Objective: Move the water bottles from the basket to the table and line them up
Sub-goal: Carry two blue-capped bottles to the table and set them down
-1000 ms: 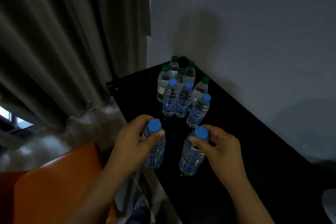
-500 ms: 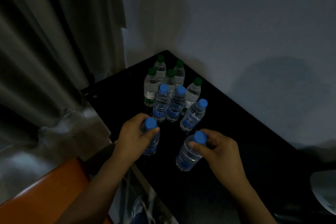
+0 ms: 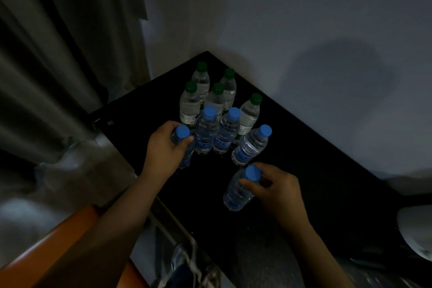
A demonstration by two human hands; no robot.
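Note:
On the black table point(image 3: 315, 170) stand several clear water bottles. Green-capped ones point(image 3: 189, 103) cluster at the far corner, with three blue-capped ones point(image 3: 207, 128) in a row in front of them. My left hand point(image 3: 163, 149) grips a blue-capped bottle point(image 3: 183, 133) near its neck, at the left end of that row. My right hand point(image 3: 275, 187) grips another blue-capped bottle point(image 3: 240, 190) by its neck, upright on the table nearer to me. The basket point(image 3: 187, 248) shows only as a metal rim at the bottom edge.
A grey curtain point(image 3: 58, 65) hangs at the left and a pale wall point(image 3: 304, 30) runs behind the table. An orange seat point(image 3: 46, 252) is at the lower left. A white rounded object point(image 3: 416, 231) lies at the table's right edge.
Both hands have carried their bottles farther onto the table. The left bottle now stands beside the blue-capped row; the right one stays in front of it.

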